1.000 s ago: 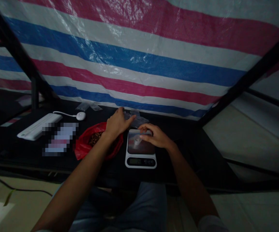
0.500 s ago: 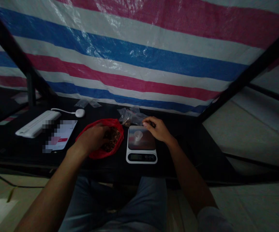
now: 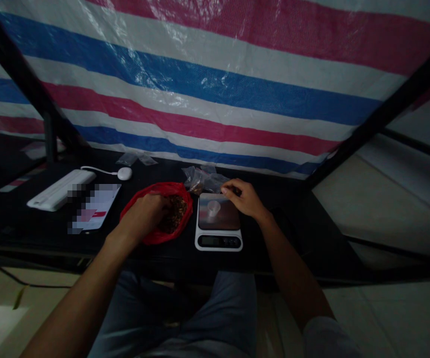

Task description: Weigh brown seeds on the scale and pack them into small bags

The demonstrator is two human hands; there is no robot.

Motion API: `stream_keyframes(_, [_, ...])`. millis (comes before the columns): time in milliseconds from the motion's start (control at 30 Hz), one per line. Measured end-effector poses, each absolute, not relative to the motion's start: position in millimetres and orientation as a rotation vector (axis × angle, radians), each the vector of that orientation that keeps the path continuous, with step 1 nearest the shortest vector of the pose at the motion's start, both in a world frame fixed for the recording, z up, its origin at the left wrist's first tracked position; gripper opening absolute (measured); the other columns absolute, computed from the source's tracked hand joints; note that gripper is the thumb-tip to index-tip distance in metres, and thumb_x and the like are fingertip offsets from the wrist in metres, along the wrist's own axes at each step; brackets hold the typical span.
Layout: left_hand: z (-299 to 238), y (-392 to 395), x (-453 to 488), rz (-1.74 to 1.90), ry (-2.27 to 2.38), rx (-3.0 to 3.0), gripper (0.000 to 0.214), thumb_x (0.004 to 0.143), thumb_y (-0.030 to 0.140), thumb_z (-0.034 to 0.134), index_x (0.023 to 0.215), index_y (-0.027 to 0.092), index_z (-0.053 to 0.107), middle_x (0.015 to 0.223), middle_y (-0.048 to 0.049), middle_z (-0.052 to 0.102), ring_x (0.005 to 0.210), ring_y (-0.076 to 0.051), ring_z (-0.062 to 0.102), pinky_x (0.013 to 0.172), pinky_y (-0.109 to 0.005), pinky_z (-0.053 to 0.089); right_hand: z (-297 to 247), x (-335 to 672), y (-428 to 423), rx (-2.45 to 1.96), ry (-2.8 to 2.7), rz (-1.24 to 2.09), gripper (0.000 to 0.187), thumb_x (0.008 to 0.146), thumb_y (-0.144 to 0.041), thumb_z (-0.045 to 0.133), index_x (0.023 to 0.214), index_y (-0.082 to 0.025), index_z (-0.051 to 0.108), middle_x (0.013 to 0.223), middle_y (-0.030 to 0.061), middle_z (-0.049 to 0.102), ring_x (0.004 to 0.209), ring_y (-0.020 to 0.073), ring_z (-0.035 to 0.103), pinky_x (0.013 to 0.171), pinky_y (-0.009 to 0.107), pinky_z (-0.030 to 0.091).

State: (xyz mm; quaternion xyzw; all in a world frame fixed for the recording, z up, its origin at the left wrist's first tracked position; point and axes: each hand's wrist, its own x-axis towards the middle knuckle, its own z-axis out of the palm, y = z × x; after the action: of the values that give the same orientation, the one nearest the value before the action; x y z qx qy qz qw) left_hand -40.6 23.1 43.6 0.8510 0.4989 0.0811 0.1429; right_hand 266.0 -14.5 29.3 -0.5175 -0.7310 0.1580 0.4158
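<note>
My left hand [image 3: 146,215] reaches into an open red plastic bag [image 3: 185,219] of small brown pieces [image 3: 176,211]. Its fingers are bent together, and the tips are hidden, so what they pinch does not show. Right of the bag lies a white digital scale [image 3: 219,240] with a metal plate, and a small clear plastic cup [image 3: 213,209] sits on that plate. My right hand [image 3: 242,198] is at the plate's far right corner, thumb and fingers curled together. Anything in them is too dark to make out.
Clear zip bags [image 3: 203,180], one with brown pieces in it, lie behind the scale; more clear bags [image 3: 136,158] are further left. A phone [image 3: 99,206], a white power bank [image 3: 61,190] and a white round charger [image 3: 124,173] occupy the left. Striped sheeting [image 3: 215,104] hangs behind.
My left hand has shifted slightly right within the red bag, its fingers more bent. The right hand has stayed by the scale. The whole view has moved a little.
</note>
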Motion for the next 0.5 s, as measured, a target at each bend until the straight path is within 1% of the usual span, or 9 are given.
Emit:
stream_keyframes(100, [45,30,-45,0.199,1.324,2.536,0.031,0.090,0.022,0.053,0.097,0.028,0.082,0.105,-0.0074,0.081,0.097,-0.027,0.076,0.087,-0.033,0.055,29,267,-14,-1.303,-1.834,0.395,0.017,0.093,-0.033,0.062,0.088,-0.021,0.073,0.088,0.0049,0.076,0.082,0.0203,0.064,0.076,0.035,0.047])
stream_keyframes(133, [48,33,-46,0.238,1.305,2.541,0.030,0.090,0.022,0.054,0.099,0.028,0.082,0.108,-0.0062,0.080,0.099,-0.027,0.075,0.087,-0.032,0.055,28,267,-14,-1.304,-1.834,0.394,0.017,0.093,-0.033,0.062,0.088,-0.021,0.073,0.088,0.0049,0.076,0.082,0.0203,0.064,0.075,0.035,0.047])
stream_keyframes(267, [65,36,-32,0.387,1.039,2.550,0.026,0.090,0.023,0.058,0.101,0.028,0.081,0.107,-0.0031,0.080,0.098,-0.024,0.074,0.088,-0.031,0.055,27,268,-14,-1.307,-1.842,0.386,0.018,0.093,-0.034,0.063,0.089,-0.020,0.074,0.088,0.0056,0.075,0.081,0.0200,0.064,0.075,0.035,0.048])
stream_keyframes(333, [75,32,-15,0.463,0.867,2.560,0.023,0.091,0.023,0.060,0.102,0.026,0.080,0.105,-0.0033,0.080,0.094,-0.022,0.074,0.088,-0.029,0.054,27,268,-13,-1.307,-1.846,0.381,0.018,0.093,-0.034,0.063,0.089,-0.020,0.074,0.089,0.0059,0.076,0.082,0.0201,0.064,0.076,0.035,0.048])
stream_keyframes(400, [82,27,5,0.501,0.742,2.576,0.022,0.092,0.021,0.061,0.102,0.024,0.080,0.105,-0.0045,0.079,0.097,-0.021,0.073,0.090,-0.029,0.053,25,269,-12,-1.307,-1.847,0.376,0.018,0.093,-0.034,0.063,0.089,-0.020,0.073,0.088,0.0060,0.076,0.082,0.0203,0.064,0.076,0.035,0.048])
stream_keyframes(500, [86,22,32,0.402,0.621,2.608,0.024,0.093,0.018,0.060,0.104,0.024,0.080,0.107,-0.0063,0.079,0.101,-0.022,0.072,0.093,-0.031,0.051,23,270,-10,-1.318,-1.843,0.370,0.016,0.093,-0.033,0.063,0.089,-0.021,0.073,0.089,0.0057,0.076,0.082,0.0203,0.064,0.077,0.035,0.048])
